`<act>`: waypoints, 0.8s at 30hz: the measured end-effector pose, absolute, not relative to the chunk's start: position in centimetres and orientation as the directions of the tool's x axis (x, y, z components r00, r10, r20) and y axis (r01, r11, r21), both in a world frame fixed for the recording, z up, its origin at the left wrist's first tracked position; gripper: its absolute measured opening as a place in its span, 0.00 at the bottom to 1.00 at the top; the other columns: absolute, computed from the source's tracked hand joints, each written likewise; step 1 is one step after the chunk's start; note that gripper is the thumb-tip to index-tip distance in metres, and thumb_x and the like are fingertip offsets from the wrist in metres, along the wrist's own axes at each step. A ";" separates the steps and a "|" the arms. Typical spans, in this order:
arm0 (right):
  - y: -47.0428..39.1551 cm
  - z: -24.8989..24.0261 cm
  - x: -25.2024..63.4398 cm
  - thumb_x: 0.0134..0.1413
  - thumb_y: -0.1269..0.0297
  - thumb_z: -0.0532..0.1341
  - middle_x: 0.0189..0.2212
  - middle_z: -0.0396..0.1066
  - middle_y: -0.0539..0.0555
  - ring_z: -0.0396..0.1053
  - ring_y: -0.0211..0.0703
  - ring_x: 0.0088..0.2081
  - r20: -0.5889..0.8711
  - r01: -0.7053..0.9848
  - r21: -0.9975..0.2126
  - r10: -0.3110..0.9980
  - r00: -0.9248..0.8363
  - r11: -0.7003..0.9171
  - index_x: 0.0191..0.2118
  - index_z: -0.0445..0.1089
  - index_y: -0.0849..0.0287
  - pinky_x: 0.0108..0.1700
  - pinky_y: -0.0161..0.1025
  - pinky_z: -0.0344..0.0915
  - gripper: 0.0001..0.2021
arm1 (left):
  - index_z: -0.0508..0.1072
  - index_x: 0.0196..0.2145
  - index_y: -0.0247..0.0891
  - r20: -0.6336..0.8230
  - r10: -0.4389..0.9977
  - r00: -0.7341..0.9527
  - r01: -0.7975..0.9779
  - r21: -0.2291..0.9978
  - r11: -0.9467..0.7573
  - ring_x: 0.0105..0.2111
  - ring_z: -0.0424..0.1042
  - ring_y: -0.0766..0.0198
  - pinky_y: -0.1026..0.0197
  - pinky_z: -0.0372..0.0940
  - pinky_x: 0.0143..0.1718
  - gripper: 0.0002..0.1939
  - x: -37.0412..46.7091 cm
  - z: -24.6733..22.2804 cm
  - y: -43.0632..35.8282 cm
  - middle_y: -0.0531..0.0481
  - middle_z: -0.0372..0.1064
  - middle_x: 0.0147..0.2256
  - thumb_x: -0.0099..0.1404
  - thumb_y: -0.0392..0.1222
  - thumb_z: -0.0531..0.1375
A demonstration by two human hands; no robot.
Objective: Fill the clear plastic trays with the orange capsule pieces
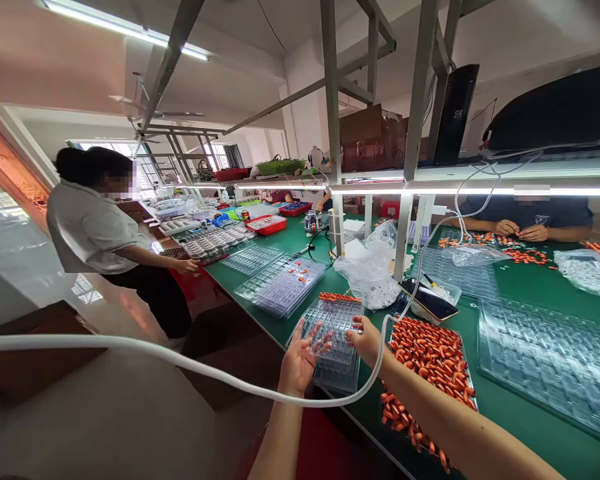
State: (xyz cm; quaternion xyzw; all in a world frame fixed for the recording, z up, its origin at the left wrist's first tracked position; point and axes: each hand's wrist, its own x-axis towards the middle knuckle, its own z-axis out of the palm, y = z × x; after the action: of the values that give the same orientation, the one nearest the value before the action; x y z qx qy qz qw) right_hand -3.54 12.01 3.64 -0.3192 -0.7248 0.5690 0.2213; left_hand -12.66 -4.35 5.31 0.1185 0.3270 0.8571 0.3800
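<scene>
Clear plastic is what we have under both hands: a stack of blister trays (333,340) lying at the near edge of the green bench (520,413), overhanging that edge a little toward us. Our left hand (300,360) is spread wide with fingers splayed against the tray's near left side, gripping nothing that we can make out; our right hand (366,339) rests on the tray's right rim, fingers curled, and we cannot tell whether it pinches a part. Most pockets of the tray look empty to us, with only a row of orange parts (337,297) at its far end, so we judge the filling barely begun. Right of the tray sits a heap of orange parts (433,360), touching or nearly touching it, and plenty are left there. Beyond the tray lie a clear bag of white pieces (370,277) and a phone (427,303); farther left of it, more trays (283,283) cover the bench. A white cable (180,360) sweeps across in front of the tray and over our right wrist, which we think could snag. Open room is thin: the bench edge runs just under the tray, and a person in a white shirt (93,230) stands well to its left.
</scene>
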 end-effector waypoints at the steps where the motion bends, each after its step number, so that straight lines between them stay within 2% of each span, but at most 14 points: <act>1: 11.9 3.7 -3.8 0.65 0.67 0.61 0.45 0.70 0.55 0.72 0.41 0.37 -0.047 0.173 -0.979 0.716 -0.696 0.104 0.53 0.65 0.62 0.39 0.40 0.74 0.13 | 0.43 0.68 0.46 -0.044 0.728 -0.684 -0.573 0.651 -0.498 0.51 0.74 0.45 0.43 0.72 0.49 0.43 -12.7 5.3 -4.3 0.36 0.66 0.56 0.61 0.27 0.57; 5: 11.6 4.3 -4.4 0.63 0.73 0.62 0.47 0.69 0.56 0.73 0.40 0.37 -0.070 0.056 -0.997 0.728 -0.682 -0.043 0.53 0.65 0.62 0.38 0.39 0.75 0.14 | 0.44 0.68 0.47 -0.039 0.722 -0.690 -0.564 0.655 -0.503 0.52 0.73 0.45 0.43 0.72 0.49 0.43 -13.1 5.6 -4.1 0.37 0.67 0.56 0.61 0.27 0.57; 11: 11.5 5.2 -4.3 0.61 0.75 0.63 0.42 0.70 0.53 0.73 0.39 0.34 -0.126 -0.036 -0.979 0.729 -0.672 -0.202 0.51 0.66 0.63 0.36 0.37 0.74 0.13 | 0.45 0.69 0.45 -0.031 0.725 -0.688 -0.555 0.665 -0.499 0.52 0.73 0.44 0.45 0.73 0.48 0.43 -13.8 6.2 -3.9 0.37 0.67 0.55 0.61 0.27 0.57; 15: 12.4 5.6 -4.4 0.65 0.70 0.62 0.39 0.70 0.52 0.72 0.38 0.33 -0.204 -0.040 -0.953 0.733 -0.649 -0.301 0.52 0.66 0.62 0.33 0.36 0.74 0.12 | 0.45 0.69 0.44 -0.023 0.731 -0.682 -0.551 0.674 -0.493 0.50 0.75 0.46 0.49 0.73 0.46 0.43 -14.3 6.5 -4.0 0.37 0.69 0.53 0.61 0.27 0.58; 19: 13.9 5.6 -5.5 0.67 0.65 0.61 0.39 0.70 0.52 0.71 0.37 0.32 -0.312 0.002 -0.915 0.706 -0.636 -0.403 0.49 0.68 0.63 0.31 0.35 0.72 0.09 | 0.45 0.68 0.44 -0.014 0.737 -0.676 -0.543 0.685 -0.485 0.50 0.75 0.48 0.50 0.73 0.46 0.43 -14.8 6.4 -4.2 0.39 0.70 0.52 0.61 0.27 0.58; 24: 15.3 5.7 -7.5 0.66 0.62 0.61 0.40 0.71 0.53 0.72 0.39 0.35 -0.385 0.039 -0.878 0.656 -0.649 -0.477 0.48 0.69 0.63 0.35 0.37 0.73 0.10 | 0.44 0.68 0.45 0.005 0.750 -0.661 -0.525 0.711 -0.467 0.50 0.75 0.48 0.49 0.73 0.46 0.43 -15.3 6.0 -4.4 0.39 0.69 0.53 0.61 0.28 0.58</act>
State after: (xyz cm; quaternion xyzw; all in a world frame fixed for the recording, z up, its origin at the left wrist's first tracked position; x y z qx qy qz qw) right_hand -7.47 15.33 5.71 -0.3688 -0.4713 0.7761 0.1989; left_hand -15.27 -4.42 6.04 0.1607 0.3502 0.8414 0.3790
